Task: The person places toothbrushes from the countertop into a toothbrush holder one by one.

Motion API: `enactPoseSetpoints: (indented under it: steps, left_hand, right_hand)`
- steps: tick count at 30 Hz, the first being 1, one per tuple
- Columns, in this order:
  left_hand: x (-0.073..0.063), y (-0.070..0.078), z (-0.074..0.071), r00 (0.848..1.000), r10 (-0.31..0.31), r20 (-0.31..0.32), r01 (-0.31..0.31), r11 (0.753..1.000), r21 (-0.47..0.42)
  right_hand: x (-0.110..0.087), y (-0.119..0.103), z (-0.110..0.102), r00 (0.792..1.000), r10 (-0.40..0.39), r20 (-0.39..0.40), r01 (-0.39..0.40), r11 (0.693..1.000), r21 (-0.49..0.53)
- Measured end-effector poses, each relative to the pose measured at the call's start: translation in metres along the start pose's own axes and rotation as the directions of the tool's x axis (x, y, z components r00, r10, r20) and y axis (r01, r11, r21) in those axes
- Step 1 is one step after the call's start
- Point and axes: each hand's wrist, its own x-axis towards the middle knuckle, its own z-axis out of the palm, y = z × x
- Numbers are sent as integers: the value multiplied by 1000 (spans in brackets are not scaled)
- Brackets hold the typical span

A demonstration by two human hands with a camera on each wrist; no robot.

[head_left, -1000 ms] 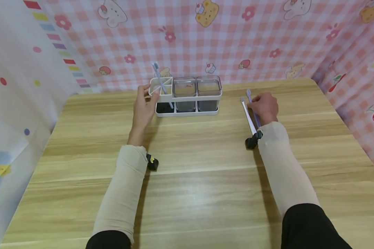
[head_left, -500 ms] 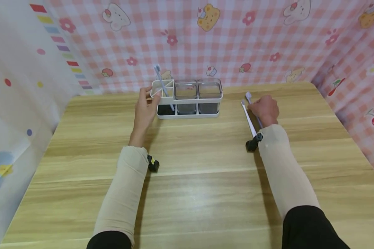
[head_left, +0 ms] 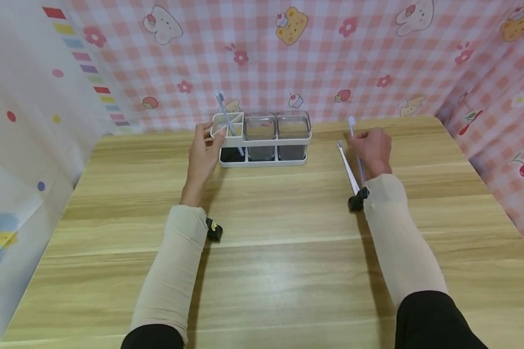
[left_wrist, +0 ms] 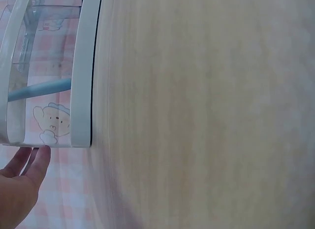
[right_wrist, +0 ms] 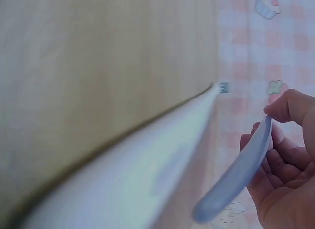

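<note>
A white toothbrush holder stands at the table's back, left of centre. My left hand grips its left end, thumb in front and fingers at the side; in the left wrist view the fingertips touch its end. A light blue toothbrush leans in the divided left compartment. Over to the right, my right hand pinches a purple toothbrush, its bristle head raised and pointing away. Left of that hand a white toothbrush lies on the table, its lower end hidden by the wrist camera.
Two clear smoky cups sit in the holder's other places. Close behind the wooden table hangs a pink checked cloth. A white dotted cloth borders the left side.
My right hand has lifted the purple toothbrush, and its bristle head now stands higher than before. The left hand and the holder stay where they were.
</note>
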Motion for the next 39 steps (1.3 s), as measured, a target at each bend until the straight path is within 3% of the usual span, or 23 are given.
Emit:
enactPoseSetpoints:
  steps: [11, 22, 39]
  left_hand:
    - [-10, -6, 14, 999, -27, 29, 27, 1000, -14]
    - [-2, -3, 1, 1000, -5, 19, 5, 1000, -3]
    - [1, -1, -1, 1000, 16, 9, -16, 1000, -5]
  right_hand:
    - [-4, -10, -26, 998, -18, -61, 20, 999, 31]
    - [-1, -39, -35, 990, -44, -132, 53, 997, 61]
    - [1, -61, -46, 980, -64, -187, 97, 981, 169]
